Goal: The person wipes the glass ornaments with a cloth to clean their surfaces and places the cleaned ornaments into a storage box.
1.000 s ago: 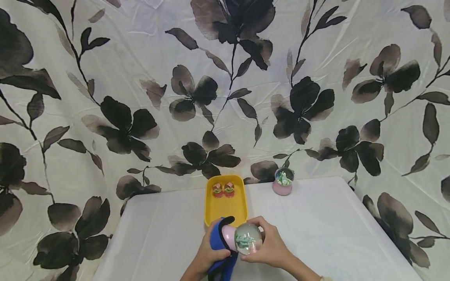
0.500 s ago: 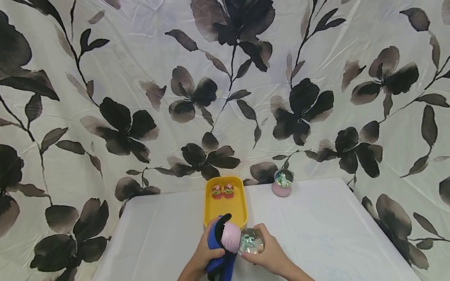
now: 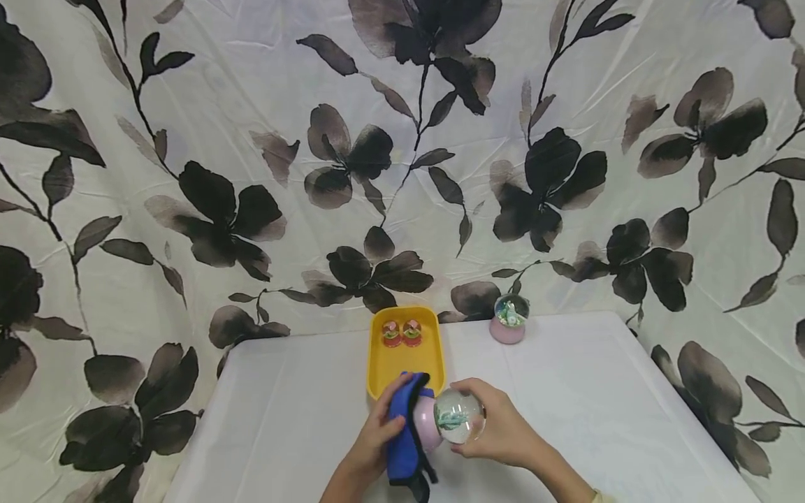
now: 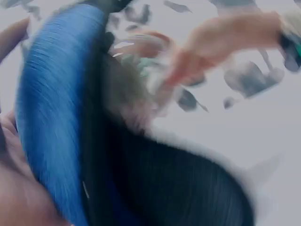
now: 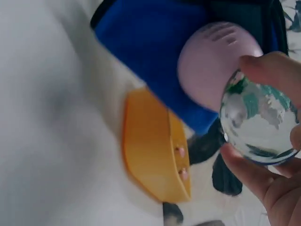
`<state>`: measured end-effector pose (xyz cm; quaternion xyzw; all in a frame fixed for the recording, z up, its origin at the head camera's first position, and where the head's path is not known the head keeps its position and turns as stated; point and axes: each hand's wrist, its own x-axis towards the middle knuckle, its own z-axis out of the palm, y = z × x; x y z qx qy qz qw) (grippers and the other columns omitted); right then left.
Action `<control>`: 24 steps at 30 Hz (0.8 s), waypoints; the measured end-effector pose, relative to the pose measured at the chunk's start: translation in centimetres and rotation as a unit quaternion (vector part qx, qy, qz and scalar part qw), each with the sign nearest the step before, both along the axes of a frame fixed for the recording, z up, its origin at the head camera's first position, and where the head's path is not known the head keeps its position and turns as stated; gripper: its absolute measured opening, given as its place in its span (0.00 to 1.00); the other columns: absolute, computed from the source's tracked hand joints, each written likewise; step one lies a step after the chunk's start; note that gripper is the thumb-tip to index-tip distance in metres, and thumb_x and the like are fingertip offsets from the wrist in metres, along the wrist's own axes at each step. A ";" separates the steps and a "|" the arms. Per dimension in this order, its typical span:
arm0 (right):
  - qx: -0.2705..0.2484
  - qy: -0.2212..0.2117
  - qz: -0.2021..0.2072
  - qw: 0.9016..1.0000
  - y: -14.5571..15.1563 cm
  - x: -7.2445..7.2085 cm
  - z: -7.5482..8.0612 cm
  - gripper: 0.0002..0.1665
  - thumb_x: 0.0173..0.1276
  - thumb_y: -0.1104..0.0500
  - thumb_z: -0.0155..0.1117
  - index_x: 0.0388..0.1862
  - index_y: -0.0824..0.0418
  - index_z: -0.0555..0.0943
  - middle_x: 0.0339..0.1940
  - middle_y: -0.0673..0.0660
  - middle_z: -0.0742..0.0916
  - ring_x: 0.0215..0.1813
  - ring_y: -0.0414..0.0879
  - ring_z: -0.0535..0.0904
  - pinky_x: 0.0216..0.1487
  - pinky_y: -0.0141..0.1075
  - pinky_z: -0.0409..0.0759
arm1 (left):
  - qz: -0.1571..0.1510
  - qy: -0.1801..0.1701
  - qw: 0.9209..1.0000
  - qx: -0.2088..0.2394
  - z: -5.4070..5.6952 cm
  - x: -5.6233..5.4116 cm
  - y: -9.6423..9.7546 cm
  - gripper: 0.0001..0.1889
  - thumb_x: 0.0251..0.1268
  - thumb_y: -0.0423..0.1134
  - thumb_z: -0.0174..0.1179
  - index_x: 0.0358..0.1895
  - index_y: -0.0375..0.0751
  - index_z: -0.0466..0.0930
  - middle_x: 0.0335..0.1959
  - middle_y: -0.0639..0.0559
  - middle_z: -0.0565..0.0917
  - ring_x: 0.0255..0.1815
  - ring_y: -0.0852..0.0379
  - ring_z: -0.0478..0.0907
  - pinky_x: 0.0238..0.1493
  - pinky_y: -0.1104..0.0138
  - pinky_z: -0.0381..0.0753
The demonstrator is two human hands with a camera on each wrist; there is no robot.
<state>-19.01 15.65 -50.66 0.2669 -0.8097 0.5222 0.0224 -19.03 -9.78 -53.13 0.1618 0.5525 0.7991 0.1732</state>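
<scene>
A snow globe with a clear glass ball (image 3: 459, 417) and a pink base (image 3: 427, 425) lies sideways between the two hands. My right hand (image 3: 503, 427) grips the glass ball, thumb and fingers spread round it in the right wrist view. My left hand (image 3: 376, 441) holds a blue cloth pouch (image 3: 400, 450) with black edging. The pink base (image 5: 211, 66) is against the pouch (image 5: 146, 52) at its opening; how deep it sits I cannot tell. In the left wrist view the pouch (image 4: 54, 103) is blurred and hides much of the globe.
Just beyond the hands, a yellow tray (image 3: 402, 369) holds two small red-based globes (image 3: 391, 334). Another pink-based snow globe (image 3: 506, 330) stands upright near the white table's (image 3: 283, 391) back edge. A floral cloth (image 3: 352, 209) hangs behind.
Both hands, with the pouch and globe, have shifted slightly right. The globe's base turned so its marked underside showed half a second ago; now that underside faces the pouch in the head view.
</scene>
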 end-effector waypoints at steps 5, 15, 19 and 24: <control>-0.028 -0.048 -0.015 0.998 -1.0 -0.3 -0.7 0.44 0.37 0.52 0.86 0.55 0.52 0.73 0.49 0.48 0.83 0.47 0.47 0.80 0.44 0.39 0.81 | 0.071 0.059 0.981 -0.172 -0.6 0.0 1.4 0.38 0.52 0.42 0.69 0.69 0.57 0.64 0.66 0.42 0.66 0.61 0.41 0.65 0.55 0.48 0.68; -0.120 -0.280 -0.060 0.951 -2.7 -0.3 -1.9 0.29 0.55 0.50 0.75 0.44 0.65 0.70 0.39 0.60 0.82 0.35 0.51 0.83 0.25 0.43 0.83 | 0.101 0.105 0.965 -0.216 -2.5 0.4 0.5 0.39 0.45 0.44 0.72 0.66 0.56 0.66 0.62 0.46 0.72 0.60 0.42 0.67 0.53 0.45 0.69; -0.152 -0.335 -0.058 0.928 -3.1 -0.3 -2.1 0.26 0.61 0.48 0.68 0.44 0.66 0.71 0.39 0.59 0.82 0.35 0.50 0.84 0.31 0.43 0.83 | 0.091 0.079 0.976 -0.184 -3.4 0.5 -0.3 0.40 0.50 0.42 0.69 0.69 0.56 0.64 0.65 0.45 0.69 0.59 0.42 0.67 0.53 0.48 0.68; -0.132 -0.279 -0.122 0.943 -3.0 -0.3 -1.3 0.32 0.57 0.50 0.73 0.55 0.65 0.73 0.44 0.60 0.82 0.39 0.50 0.81 0.31 0.42 0.82 | 0.068 0.001 0.989 -0.131 -3.7 0.4 -0.7 0.38 0.59 0.46 0.62 0.74 0.52 0.57 0.67 0.42 0.67 0.58 0.45 0.68 0.53 0.53 0.71</control>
